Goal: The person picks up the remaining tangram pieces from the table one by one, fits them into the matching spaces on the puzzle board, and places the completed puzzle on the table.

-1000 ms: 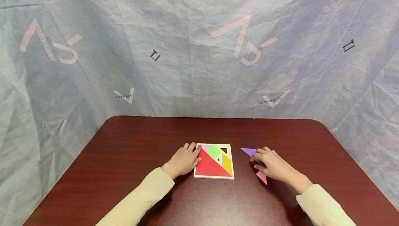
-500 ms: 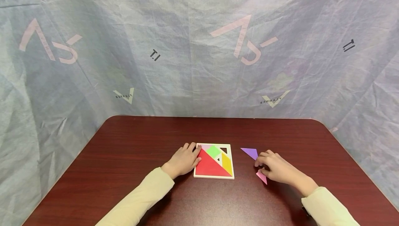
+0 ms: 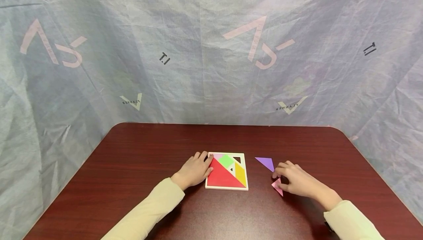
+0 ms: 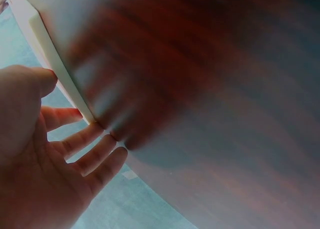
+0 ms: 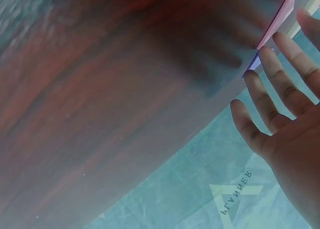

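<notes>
A white-framed tangram board [image 3: 228, 188] lies flat on the table, holding a red triangle [image 3: 223, 176], a green square [image 3: 227, 160], a yellow parallelogram [image 3: 240, 174] and a lilac piece [image 3: 218, 156]. Two dark cut-outs show in its tray. My left hand [image 3: 192, 170] rests at the board's left edge, fingers loosely extended along its rim in the left wrist view. To the right, my right hand [image 3: 295, 179] is over a pink triangle [image 3: 279, 191], its thumb overlapping that piece and its fingers loosely spread in the right wrist view. Just beyond those fingertips lies a purple triangle [image 3: 266, 162].
The dark red wooden table [image 3: 148, 144] has rounded far corners. Behind it hangs a grey printed cloth [image 3: 198, 67], which also runs along both sides. Pale sleeves cover both forearms.
My right hand has drawn back from the purple triangle toward me and onto the pink triangle, uncovering the purple piece. The left hand and the board have stayed put.
</notes>
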Demonstrator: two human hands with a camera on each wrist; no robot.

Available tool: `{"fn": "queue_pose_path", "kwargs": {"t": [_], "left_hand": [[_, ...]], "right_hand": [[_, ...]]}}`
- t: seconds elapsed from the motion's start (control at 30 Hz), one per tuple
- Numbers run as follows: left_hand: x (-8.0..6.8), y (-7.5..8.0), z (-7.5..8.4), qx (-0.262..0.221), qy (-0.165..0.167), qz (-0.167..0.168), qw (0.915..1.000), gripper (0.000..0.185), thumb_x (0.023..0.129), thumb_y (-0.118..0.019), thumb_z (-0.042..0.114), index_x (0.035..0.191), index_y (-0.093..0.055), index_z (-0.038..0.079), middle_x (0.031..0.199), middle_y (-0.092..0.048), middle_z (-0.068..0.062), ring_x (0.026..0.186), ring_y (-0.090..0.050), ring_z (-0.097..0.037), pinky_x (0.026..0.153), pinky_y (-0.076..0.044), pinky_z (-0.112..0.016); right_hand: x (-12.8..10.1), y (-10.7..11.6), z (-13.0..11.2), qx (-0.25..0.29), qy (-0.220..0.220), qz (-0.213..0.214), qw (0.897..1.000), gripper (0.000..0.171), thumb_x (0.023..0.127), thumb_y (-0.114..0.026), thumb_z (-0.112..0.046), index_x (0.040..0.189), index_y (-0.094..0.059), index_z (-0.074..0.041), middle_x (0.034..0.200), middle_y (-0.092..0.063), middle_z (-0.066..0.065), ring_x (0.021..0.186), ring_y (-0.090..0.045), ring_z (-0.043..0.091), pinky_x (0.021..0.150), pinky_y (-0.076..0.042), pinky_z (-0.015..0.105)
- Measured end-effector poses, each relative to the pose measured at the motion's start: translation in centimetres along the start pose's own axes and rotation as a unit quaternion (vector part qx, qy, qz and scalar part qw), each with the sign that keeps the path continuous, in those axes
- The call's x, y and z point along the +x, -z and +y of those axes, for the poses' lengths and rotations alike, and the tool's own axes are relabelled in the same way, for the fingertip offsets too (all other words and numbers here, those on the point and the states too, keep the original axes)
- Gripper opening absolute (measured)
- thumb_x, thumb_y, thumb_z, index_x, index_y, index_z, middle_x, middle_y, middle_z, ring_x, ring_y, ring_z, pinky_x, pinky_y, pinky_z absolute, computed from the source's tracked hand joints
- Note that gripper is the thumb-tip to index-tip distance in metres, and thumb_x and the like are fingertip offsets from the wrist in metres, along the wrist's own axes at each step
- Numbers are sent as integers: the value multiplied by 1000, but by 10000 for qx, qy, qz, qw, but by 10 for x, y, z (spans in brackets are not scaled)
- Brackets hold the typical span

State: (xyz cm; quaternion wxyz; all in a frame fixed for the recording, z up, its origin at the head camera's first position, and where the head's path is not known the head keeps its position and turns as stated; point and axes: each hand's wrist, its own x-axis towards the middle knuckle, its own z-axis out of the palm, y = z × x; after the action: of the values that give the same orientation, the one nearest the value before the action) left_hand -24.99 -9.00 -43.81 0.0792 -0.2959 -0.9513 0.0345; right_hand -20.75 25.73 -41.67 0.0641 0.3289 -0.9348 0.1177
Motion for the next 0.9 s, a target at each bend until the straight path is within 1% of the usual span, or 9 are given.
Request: {"fn": "queue_pose_path", "kwargs": {"t": [0.17, 0.37, 0.9], "left_hand": [[0, 0, 0, 44, -15, 23, 10000, 46, 94, -46, 35, 131, -49, 8, 123, -47, -13, 104, -48, -28, 83, -47, -38], [0, -1, 0, 51, 4, 5, 10000, 46, 94, -46, 36, 131, -49, 8, 122, -47, -13, 104, -47, -27, 83, -47, -38], [0, 0, 0, 157, -9, -24, 9999, 46, 95, -44, 37, 132, -48, 9, 123, -46, -12, 104, -47, -27, 84, -46, -37]], "right_hand": [[-2, 1, -1, -34, -124, -29, 9999, 19, 69, -76, -23, 84, -64, -22, 86, -56, -11, 87, -49, 14, 66, -34, 30], [-3, -1, -1, -67, -193, -47, 9998, 23, 67, -77, -31, 83, -63, -23, 85, -55, -11, 84, -47, 11, 65, -33, 29], [-2, -2, -1, -51, -261, -27, 9996, 28, 63, -80, -28, 82, -61, -20, 83, -55, -9, 81, -45, 11, 64, -31, 28]]}}
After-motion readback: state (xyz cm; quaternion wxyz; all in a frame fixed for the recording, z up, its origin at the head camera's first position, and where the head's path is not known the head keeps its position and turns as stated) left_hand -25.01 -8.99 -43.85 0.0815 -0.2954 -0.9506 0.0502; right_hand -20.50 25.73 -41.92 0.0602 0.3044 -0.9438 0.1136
